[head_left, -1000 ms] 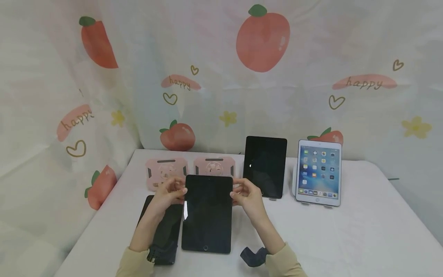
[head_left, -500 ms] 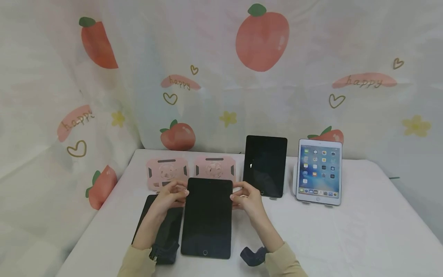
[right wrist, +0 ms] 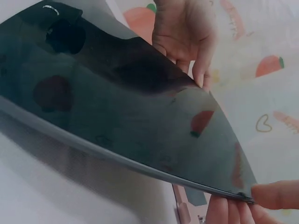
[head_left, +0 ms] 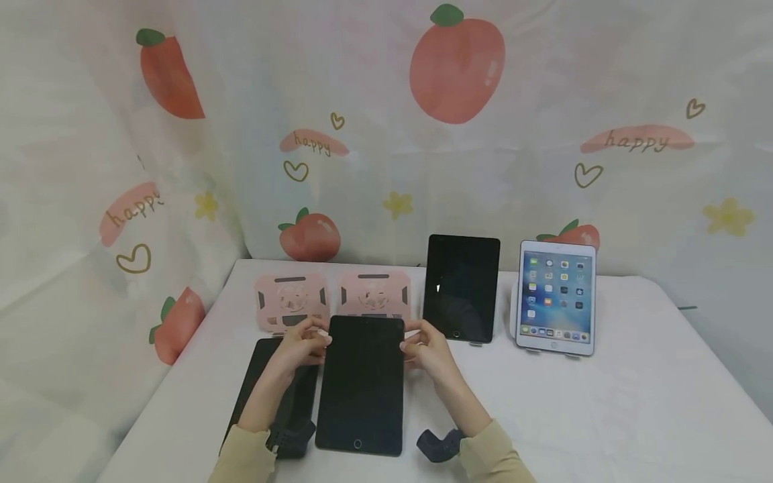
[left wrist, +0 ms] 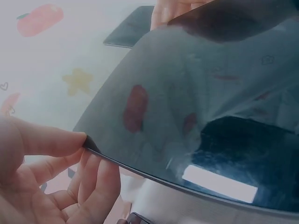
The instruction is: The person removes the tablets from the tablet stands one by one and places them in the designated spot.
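Tablet (head_left: 360, 386) being held reflects red only in the 2 wrist views.

The held black tablet (head_left: 360, 386) tilts face-up over the table (head_left: 555, 419), glossy screen (left wrist: 163, 102) dark.

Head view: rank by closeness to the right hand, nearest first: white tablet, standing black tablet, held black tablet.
1. Held black tablet: pinched at its right edge by the right hand.
2. Standing black tablet: behind the hand, slightly right.
3. White tablet: farther right, toward the back.
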A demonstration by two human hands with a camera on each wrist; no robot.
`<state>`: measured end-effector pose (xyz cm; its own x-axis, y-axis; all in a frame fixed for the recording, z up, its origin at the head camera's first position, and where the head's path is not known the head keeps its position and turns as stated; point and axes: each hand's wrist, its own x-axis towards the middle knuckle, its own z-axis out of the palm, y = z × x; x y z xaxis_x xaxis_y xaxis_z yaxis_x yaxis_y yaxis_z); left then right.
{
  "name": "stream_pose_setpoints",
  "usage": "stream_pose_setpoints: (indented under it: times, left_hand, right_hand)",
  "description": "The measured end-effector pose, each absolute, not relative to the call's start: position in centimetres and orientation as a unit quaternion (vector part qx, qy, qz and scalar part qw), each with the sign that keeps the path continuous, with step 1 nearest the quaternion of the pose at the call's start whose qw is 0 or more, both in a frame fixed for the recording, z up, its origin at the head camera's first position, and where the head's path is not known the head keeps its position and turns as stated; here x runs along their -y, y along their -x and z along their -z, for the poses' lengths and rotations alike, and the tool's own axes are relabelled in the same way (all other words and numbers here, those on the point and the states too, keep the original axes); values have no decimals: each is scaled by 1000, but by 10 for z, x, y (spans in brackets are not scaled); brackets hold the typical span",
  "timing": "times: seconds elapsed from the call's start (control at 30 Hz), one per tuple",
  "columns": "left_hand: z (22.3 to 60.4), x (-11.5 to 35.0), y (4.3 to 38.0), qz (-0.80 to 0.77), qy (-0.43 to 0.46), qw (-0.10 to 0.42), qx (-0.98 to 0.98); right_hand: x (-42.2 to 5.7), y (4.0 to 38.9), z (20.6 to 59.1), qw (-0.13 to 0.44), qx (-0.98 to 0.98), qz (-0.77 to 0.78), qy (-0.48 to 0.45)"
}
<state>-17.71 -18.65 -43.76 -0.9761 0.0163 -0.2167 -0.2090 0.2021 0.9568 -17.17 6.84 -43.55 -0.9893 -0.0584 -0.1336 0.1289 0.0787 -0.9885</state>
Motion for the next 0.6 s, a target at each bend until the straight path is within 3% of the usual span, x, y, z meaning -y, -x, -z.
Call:
stream_pose_setpoints:
  times: [0.6]
  left_hand:
    - [442, 177, 175, -572, 60, 65, -816]
  right_hand:
    - [-68, 172, 443, 85, -764, 640, -29]
